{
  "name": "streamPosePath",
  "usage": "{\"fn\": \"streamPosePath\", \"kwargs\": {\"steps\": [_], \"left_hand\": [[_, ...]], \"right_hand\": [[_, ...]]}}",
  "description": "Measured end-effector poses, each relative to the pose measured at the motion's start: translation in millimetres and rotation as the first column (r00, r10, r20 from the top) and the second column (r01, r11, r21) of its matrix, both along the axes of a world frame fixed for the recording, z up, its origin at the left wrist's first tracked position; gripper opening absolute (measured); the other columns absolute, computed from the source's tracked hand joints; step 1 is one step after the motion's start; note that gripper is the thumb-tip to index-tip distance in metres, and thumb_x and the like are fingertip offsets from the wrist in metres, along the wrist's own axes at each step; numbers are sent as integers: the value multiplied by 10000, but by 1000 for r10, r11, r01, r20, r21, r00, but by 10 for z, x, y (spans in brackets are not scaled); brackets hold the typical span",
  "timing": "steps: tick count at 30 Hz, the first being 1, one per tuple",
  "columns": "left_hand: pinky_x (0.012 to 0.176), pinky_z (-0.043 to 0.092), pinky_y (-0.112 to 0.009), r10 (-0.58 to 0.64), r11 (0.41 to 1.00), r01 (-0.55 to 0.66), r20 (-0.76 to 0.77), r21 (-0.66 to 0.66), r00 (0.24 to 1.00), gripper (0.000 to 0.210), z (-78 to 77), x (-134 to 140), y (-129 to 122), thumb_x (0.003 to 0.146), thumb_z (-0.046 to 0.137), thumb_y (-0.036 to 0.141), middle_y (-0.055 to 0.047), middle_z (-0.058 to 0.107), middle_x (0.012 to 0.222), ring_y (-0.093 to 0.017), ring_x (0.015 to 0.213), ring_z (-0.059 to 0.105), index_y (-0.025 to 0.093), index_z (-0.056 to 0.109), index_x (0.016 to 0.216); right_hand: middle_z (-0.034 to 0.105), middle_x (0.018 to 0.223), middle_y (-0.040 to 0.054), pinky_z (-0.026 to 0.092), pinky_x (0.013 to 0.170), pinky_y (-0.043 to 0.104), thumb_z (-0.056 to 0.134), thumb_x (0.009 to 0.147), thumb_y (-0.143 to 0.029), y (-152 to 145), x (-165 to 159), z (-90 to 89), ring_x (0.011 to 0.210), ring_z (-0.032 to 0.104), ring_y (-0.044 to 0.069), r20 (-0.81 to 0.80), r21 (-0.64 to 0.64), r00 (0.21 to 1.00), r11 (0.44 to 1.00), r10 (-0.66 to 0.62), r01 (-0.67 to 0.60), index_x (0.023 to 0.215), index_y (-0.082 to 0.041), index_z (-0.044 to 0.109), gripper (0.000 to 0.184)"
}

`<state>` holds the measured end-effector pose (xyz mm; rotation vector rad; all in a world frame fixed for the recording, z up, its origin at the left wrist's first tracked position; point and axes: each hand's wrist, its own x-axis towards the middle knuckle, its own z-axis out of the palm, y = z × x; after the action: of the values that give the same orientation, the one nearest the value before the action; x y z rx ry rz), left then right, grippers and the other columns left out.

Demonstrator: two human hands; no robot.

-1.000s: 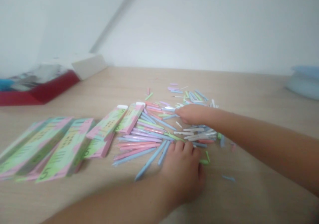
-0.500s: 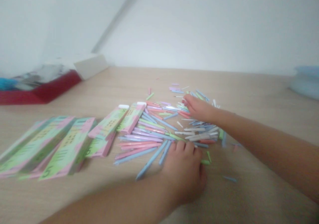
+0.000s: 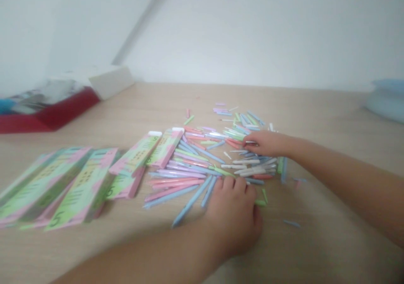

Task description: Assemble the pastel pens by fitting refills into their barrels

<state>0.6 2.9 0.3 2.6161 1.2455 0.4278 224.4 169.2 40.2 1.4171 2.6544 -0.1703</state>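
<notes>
A loose pile of slim pastel pens and pen parts in blue, pink, purple, green and white lies on the table. My left hand rests palm down at the near edge of the pile, its fingers curled; what lies under them is hidden. Over the right part of the pile, my right hand has its fingers bent together above several white pen parts. A small pale piece shows by its fingertips, too blurred to name. Left of the pile lie several long pink and green printed boxes, some overlapping.
At the far left stands a red tray with crumpled things inside and a white flap. A pale blue bundle sits at the right edge. Small pen pieces are scattered behind the pile, and a blue piece lies at front right.
My right hand has moved right and toward me, off the far part of the pile; a thin white stick it was near lies on the table. My left hand has stayed in place.
</notes>
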Motion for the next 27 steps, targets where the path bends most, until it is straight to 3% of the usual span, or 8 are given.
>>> {"fn": "streamPosePath", "kwargs": {"steps": [4, 8, 13, 17, 20, 25, 27], "left_hand": [[991, 471, -534, 3, 1000, -3, -7, -5, 1000, 292, 2, 0, -7, 934, 530, 414, -96, 628, 1130, -308, 1053, 536, 205, 635, 1108], [996, 465, -530, 3, 1000, -3, -14, -11, 1000, 291, 16, -3, -9, 935, 533, 416, -99, 626, 1129, -309, 1059, 535, 202, 635, 1104], [993, 464, -529, 3, 1000, -3, -8, 8, 1000, 285, 17, -8, -9, 929, 543, 417, -87, 617, 1115, -306, 1052, 533, 208, 628, 1102], [979, 465, -512, 5, 1000, -5, -18, 16, 1000, 269, 14, -17, -17, 934, 537, 409, -90, 617, 1120, -308, 1069, 532, 212, 628, 1092], [970, 466, -510, 10, 1000, -9, -36, 19, 999, 272, 13, -20, -22, 936, 539, 414, -89, 620, 1130, -311, 1072, 537, 216, 631, 1098], [975, 469, -511, 17, 999, -17, -20, 31, 1000, 280, 26, -13, -23, 936, 578, 428, -88, 639, 1146, -313, 1088, 551, 214, 635, 1109], [986, 469, -512, 13, 999, -14, 18, 33, 1000, 286, 32, -18, -25, 936, 600, 411, -85, 648, 1162, -309, 1095, 559, 214, 628, 1141]], "right_hand": [[776, 1063, 77, 423, 752, 278, 538, 971, -330, -5, -25, 9, 947, 693, 233, 17, -10, 998, 998, 60, -59, 1073, -222, 760, 267], [776, 954, 98, 400, 697, 292, 511, 979, -334, -23, -149, 9, 837, 681, 233, 64, 16, 995, 996, 82, -83, 954, -203, 760, 283], [779, 936, 153, 374, 619, 315, 486, 974, -354, 6, -262, -36, 747, 679, 248, 132, 29, 990, 999, 41, -45, 998, -155, 759, 339], [793, 993, 163, 414, 650, 314, 557, 933, -373, 48, -366, -33, 789, 710, 259, 186, -5, 982, 1000, 16, -15, 1064, -146, 770, 337], [789, 970, 183, 420, 672, 325, 557, 948, -416, 30, -472, 44, 799, 710, 269, 198, 23, 980, 999, -31, 27, 1001, -138, 774, 357], [756, 942, 188, 391, 656, 324, 457, 1008, -432, -229, -488, 281, 781, 665, 259, 108, 134, 984, 983, -144, 129, 985, -140, 703, 383], [723, 861, 124, 386, 631, 318, 479, 987, -408, -481, -398, 338, 724, 614, 231, -78, 116, 972, 967, -220, 228, 922, -181, 658, 296]]}}
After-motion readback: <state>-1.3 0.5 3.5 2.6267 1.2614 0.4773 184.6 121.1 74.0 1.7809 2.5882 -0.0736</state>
